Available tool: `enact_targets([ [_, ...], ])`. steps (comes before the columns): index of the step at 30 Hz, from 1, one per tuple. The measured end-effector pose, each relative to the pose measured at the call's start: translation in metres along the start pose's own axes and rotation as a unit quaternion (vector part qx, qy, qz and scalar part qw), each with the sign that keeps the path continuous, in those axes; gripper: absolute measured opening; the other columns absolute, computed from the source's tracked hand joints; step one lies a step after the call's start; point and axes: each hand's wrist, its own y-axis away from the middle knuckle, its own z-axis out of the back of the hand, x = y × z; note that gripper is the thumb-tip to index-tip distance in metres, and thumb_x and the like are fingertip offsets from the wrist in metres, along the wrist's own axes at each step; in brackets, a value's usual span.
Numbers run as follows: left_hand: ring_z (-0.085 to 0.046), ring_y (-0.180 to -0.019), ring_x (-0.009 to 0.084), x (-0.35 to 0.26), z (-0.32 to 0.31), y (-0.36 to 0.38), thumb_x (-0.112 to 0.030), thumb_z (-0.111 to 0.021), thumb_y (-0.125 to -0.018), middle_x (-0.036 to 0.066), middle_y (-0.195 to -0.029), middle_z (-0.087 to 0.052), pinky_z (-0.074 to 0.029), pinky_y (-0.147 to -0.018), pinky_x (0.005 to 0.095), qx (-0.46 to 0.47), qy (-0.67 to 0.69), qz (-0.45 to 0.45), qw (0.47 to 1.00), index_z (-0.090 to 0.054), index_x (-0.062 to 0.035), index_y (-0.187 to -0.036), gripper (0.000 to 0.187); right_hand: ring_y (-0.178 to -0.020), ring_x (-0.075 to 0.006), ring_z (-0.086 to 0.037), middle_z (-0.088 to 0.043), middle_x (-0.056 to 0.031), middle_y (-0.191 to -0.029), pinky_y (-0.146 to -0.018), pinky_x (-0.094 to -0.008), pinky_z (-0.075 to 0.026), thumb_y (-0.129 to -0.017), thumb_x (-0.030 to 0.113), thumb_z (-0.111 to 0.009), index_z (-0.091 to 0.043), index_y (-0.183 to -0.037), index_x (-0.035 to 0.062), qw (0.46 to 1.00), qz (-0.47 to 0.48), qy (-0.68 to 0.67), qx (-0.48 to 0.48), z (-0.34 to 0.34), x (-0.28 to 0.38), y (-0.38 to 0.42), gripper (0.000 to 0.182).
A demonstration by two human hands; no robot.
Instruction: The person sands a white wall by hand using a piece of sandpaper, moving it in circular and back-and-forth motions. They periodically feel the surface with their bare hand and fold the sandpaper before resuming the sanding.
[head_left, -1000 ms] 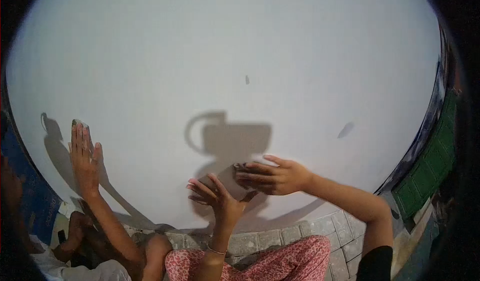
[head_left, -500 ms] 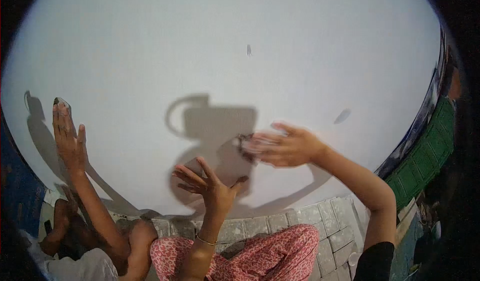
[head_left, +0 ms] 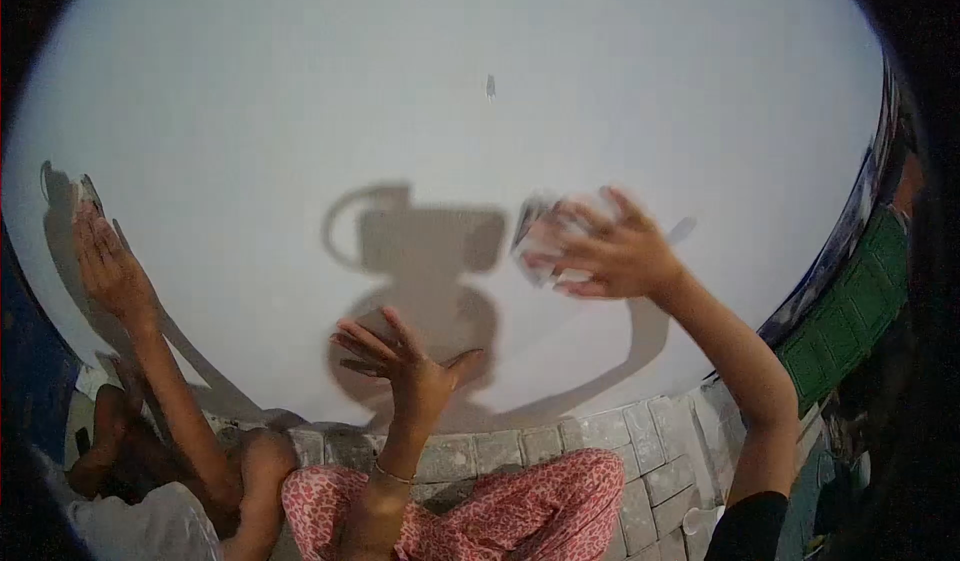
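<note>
A white wall (head_left: 250, 81) fills most of the view, and both my hands are up at it. My left hand (head_left: 405, 361), a thin bracelet at its wrist, rests against the lower wall with fingers spread and nothing in it. Farther right and higher, my right hand (head_left: 610, 251) is smeared by motion. Under its fingers it presses a crumpled grey-and-white piece (head_left: 533, 229) to the wall; I cannot tell what it is made of. A dark shadow of a head with a cup-like shape on top (head_left: 430, 241) falls between my hands.
At the left, another person's hand (head_left: 115, 276) holds a small whitish piece (head_left: 88, 193) against the wall. That person's knee (head_left: 268, 461) is close beside my pink patterned trousers (head_left: 550, 501). Grey paving bricks (head_left: 445, 458) run along the wall's foot. A green panel (head_left: 845, 306) stands right.
My right hand has moved up and to the right with the crumpled piece. My left hand stays spread at the wall. The other person's hand has shifted left and slightly up.
</note>
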Motion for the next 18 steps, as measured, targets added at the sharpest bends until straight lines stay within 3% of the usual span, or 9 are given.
enact_targets([
  [1,0.023,-0.128,0.0626,0.001,0.000,-0.001,-0.066,-0.081,-0.050,0.042,-0.140,0.028,0.004,-0.087,0.0818,0.001,0.000,0.001,1.000,0.013,-0.0136,-0.149,0.147,-0.143,-0.0221,-0.020,-0.030,-0.0002,-0.153,-0.115,-0.0517,-0.008,-0.087,0.054,-0.050,-0.039,-0.142,0.0330,0.995,-0.081,-0.049,0.015,0.001,-0.017,0.007,0.060],
  [3,0.022,-0.128,0.0631,0.000,0.000,-0.001,-0.063,-0.084,-0.050,0.042,-0.140,0.028,0.004,-0.088,0.0817,0.001,0.008,0.003,1.000,0.012,-0.0139,-0.150,0.147,-0.144,-0.0288,-0.018,-0.027,-0.0081,-0.154,-0.113,-0.0564,-0.007,-0.085,0.045,-0.053,-0.038,-0.144,0.0215,0.962,-0.256,0.000,-0.101,0.011,-0.048,0.008,0.065],
  [6,0.022,-0.128,0.0632,-0.005,0.002,-0.001,-0.061,-0.084,-0.050,0.041,-0.141,0.028,0.004,-0.087,0.0822,0.015,0.013,0.020,1.000,0.012,-0.0134,-0.150,0.146,-0.143,-0.0354,-0.018,-0.028,-0.0138,-0.152,-0.110,-0.0605,-0.006,-0.082,0.040,-0.055,-0.042,-0.142,0.0125,0.906,-0.374,0.017,-0.197,0.002,-0.043,0.007,0.067],
  [8,0.022,-0.129,0.0627,-0.005,0.003,-0.001,-0.061,-0.084,-0.051,0.041,-0.141,0.028,0.004,-0.087,0.0824,0.015,0.015,0.020,1.000,0.012,-0.0142,-0.150,0.146,-0.141,-0.0360,-0.023,-0.031,-0.0111,-0.151,-0.110,-0.0613,-0.005,-0.085,0.044,-0.055,-0.045,-0.140,0.0219,0.955,-0.286,-0.014,-0.074,0.010,-0.005,0.004,0.060],
  [10,0.022,-0.129,0.0622,-0.007,0.003,0.001,-0.061,-0.084,-0.051,0.040,-0.141,0.029,0.003,-0.087,0.0826,0.017,0.015,0.021,1.000,0.012,-0.0150,-0.150,0.145,-0.140,-0.0209,-0.028,-0.038,0.0027,-0.148,-0.115,-0.0540,-0.004,-0.089,0.048,-0.050,-0.048,-0.136,0.0368,0.996,-0.086,-0.009,-0.007,0.003,0.022,0.007,0.048],
  [14,0.018,-0.132,0.0599,-0.020,0.003,-0.004,-0.058,-0.085,-0.051,0.036,-0.145,0.025,0.003,-0.093,0.0789,0.037,-0.035,-0.017,0.999,0.005,-0.0151,-0.151,0.142,-0.140,-0.0192,-0.027,-0.036,0.0051,-0.149,-0.116,-0.0522,-0.004,-0.089,0.046,-0.051,-0.050,-0.134,0.0361,0.989,-0.136,-0.029,-0.047,0.007,0.029,0.001,0.046],
  [15,0.017,-0.132,0.0601,-0.023,0.003,-0.008,-0.059,-0.083,-0.053,0.037,-0.145,0.024,0.003,-0.093,0.0794,0.048,-0.045,-0.044,0.997,0.001,-0.0162,-0.152,0.137,-0.141,-0.0196,-0.026,-0.036,0.0055,-0.149,-0.116,-0.0519,-0.004,-0.089,0.045,-0.051,-0.050,-0.134,0.0354,0.971,-0.213,-0.080,-0.073,0.005,0.044,-0.006,0.046],
  [16,0.012,-0.133,0.0602,-0.025,0.001,-0.012,-0.067,-0.072,-0.063,0.034,-0.149,0.016,0.004,-0.091,0.0807,0.029,0.001,-0.096,0.995,-0.009,-0.0262,-0.152,0.116,-0.141,-0.0200,-0.025,-0.035,0.0059,-0.150,-0.116,-0.0517,-0.003,-0.088,0.043,-0.052,-0.051,-0.133,0.0346,0.943,-0.288,-0.130,-0.100,0.005,0.057,-0.011,0.046],
  [18,0.009,-0.134,0.0596,-0.034,-0.002,-0.024,-0.069,-0.065,-0.068,0.032,-0.151,0.011,0.005,-0.090,0.0811,0.025,-0.022,-0.158,0.987,-0.012,-0.0318,-0.151,0.105,-0.142,-0.0247,-0.024,-0.035,0.0011,-0.150,-0.114,-0.0518,-0.004,-0.087,0.038,-0.055,-0.054,-0.131,0.0292,0.969,-0.207,-0.122,-0.053,0.005,0.071,-0.012,0.045],
])
